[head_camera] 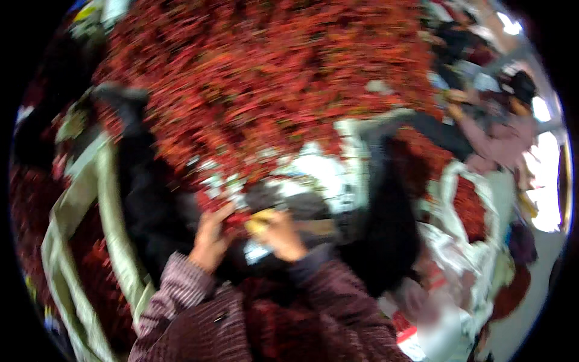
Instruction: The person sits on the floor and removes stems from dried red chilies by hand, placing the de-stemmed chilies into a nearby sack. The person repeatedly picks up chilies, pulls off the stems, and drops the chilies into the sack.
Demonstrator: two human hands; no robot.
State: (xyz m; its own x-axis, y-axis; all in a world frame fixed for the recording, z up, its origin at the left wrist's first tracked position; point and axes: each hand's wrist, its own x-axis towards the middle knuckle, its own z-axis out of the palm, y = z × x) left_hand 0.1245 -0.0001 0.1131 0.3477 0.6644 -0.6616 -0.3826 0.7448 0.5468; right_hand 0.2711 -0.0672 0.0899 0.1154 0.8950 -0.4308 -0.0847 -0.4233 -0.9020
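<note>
A broad heap of red dried chili peppers (271, 68) spreads before me, blurred by motion. My left hand (212, 240) is curled around something red, probably peppers; its fingers are too blurred to make out. Close beside it, my right hand (280, 233) grips a small yellow object (260, 221), whose kind I cannot tell. Small pale pieces (217, 181) lie on the peppers just beyond my hands. A white bag or sheet (316, 169) lies at the heap's near edge, between my outstretched legs.
At the left stands an open pale woven sack (106, 217) with red peppers inside. Another white sack (448, 194) of peppers stands at the right, with plastic bags (443, 244) nearby. A co-worker in a pink top (502, 140) sits at the upper right, with others beyond.
</note>
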